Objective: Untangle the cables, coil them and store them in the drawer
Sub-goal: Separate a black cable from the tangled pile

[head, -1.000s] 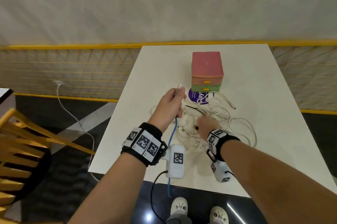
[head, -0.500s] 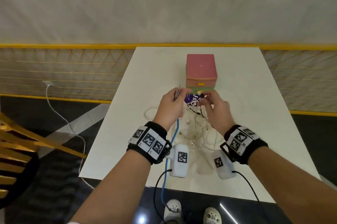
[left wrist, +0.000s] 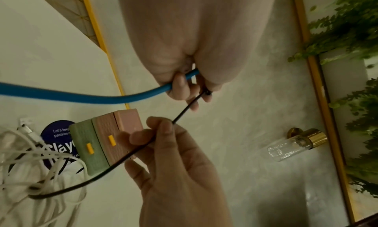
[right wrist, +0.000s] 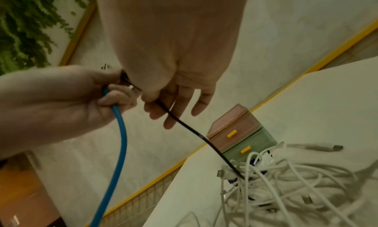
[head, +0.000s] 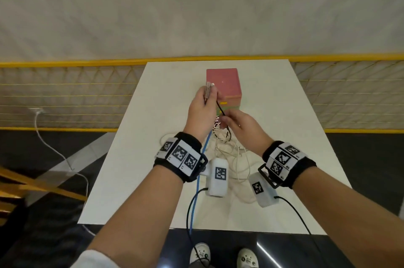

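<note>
Desk [head: 273,97]: white. Drawer unit [head: 223,84]: pink over green, far centre, drawers closed. White cable tangle [head: 231,156]: near of unit. Left hand [head: 202,110]: fingers curled around blue cable [left wrist: 61,95] and connector ends. Right hand [head: 242,128]: fingers pinching black cable [right wrist: 196,133].

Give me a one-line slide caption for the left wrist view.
Left hand grips blue cable; right hand pinches black cable.

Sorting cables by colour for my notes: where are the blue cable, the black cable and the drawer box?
blue cable [left wrist: 81,97]: left wrist view, middle of its curved run.
black cable [right wrist: 204,140]: right wrist view, stretch below the right hand.
drawer box [head: 223,84]: head view, pink top.
</note>
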Demonstrator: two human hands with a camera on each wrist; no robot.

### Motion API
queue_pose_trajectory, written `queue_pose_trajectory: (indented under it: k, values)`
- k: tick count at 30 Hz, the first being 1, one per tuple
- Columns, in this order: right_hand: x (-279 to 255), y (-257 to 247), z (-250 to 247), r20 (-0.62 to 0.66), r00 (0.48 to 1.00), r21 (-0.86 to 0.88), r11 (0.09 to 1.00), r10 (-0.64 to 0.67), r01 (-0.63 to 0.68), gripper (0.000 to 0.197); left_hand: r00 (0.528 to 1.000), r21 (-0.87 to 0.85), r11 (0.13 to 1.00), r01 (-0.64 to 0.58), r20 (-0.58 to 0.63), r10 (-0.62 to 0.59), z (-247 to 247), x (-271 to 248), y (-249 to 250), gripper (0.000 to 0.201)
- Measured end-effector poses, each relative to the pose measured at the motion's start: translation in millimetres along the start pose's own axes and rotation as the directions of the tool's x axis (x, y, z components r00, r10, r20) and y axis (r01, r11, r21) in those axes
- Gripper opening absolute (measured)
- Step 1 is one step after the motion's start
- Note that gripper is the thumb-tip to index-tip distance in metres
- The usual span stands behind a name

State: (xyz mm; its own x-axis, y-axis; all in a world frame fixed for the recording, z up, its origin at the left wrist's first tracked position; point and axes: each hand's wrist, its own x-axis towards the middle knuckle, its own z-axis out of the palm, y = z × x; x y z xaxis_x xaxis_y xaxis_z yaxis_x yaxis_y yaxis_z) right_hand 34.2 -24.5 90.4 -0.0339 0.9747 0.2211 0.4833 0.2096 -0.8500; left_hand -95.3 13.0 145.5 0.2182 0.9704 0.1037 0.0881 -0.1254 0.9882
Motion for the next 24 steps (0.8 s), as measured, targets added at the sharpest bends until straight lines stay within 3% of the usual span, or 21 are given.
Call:
queue_pose_trajectory:
  k: [3, 5, 8, 10, 13, 16, 18, 20, 22, 24]
  values:
    - [2.0, -10.3, 2.2, -0.007, 0.998, 0.052, 0.997, -0.055, 0.056, 0.019, 0.997, 0.000, 1.000, -0.031, 0.074, 0.031, 1.1, -3.5, 8.6, 0.024]
    - [1.4, -11.8, 5.1, 0.041, 0.997, 0.056, 0.997, -0.061, 0.059, 0.025, 0.996, 0.021, 0.996, -0.092, 0.019, 0.091, -4.1, -0.7, 16.3, 0.024]
    - [-5.8, 2.1, 9.3, 0.146, 0.989, -0.052, 0.999, 0.005, 0.002, 0.026, 0.993, -0.215, 0.970, -0.111, -0.059, 0.101, -20.0, 6.3, 32.5, 0.026]
    - [-7.7, 9.5, 7.0, 0.140, 0.988, -0.053, 0.997, 0.068, -0.061, 0.025, 0.995, -0.247, 0.964, -0.096, -0.030, 0.091, -30.0, 6.7, 41.0, 0.025]
    - [0.2, 7.7, -1.9, 0.021, 0.996, -0.003, 0.996, 0.088, -0.088, 0.020, 0.979, 0.119, 0.982, -0.149, 0.155, 0.130, -33.5, 0.3, 34.6, 0.011]
    - [7.9, -9.5, -12.9, -0.045, 0.999, 0.041, 0.999, 0.009, -0.008, 0.018, 0.918, 0.496, 0.850, -0.176, 0.395, -0.040, -32.7, -3.3, 16.2, 0.027]
    - [8.4, -14.7, -14.8, -0.031, 0.999, 0.027, 0.999, -0.033, 0.034, 0.017, 0.897, 0.640, 0.741, -0.202, 0.425, -0.123, -33.8, -2.8, 14.8, 0.032]
    - [5.1, -7.3, -12.1, 0.008, 1.000, 0.039, 0.999, 0.001, -0.001, 0.014, 0.946, 0.634, 0.749, -0.193, 0.324, -0.031, -36.6, 1.6, 20.9, 0.033]
    - [-0.2, 6.4, -8.0, 0.069, 0.994, 0.023, 0.996, 0.088, -0.090, 0.015, 0.991, 0.527, 0.839, -0.136, 0.075, 0.114, -43.6, 9.8, 29.8, 0.031]
    - [-4.8, 16.6, -6.0, 0.089, 0.987, 0.008, 0.990, 0.137, -0.139, 0.021, 0.975, 0.419, 0.899, -0.128, -0.114, 0.192, -51.3, 13.9, 38.1, 0.024]
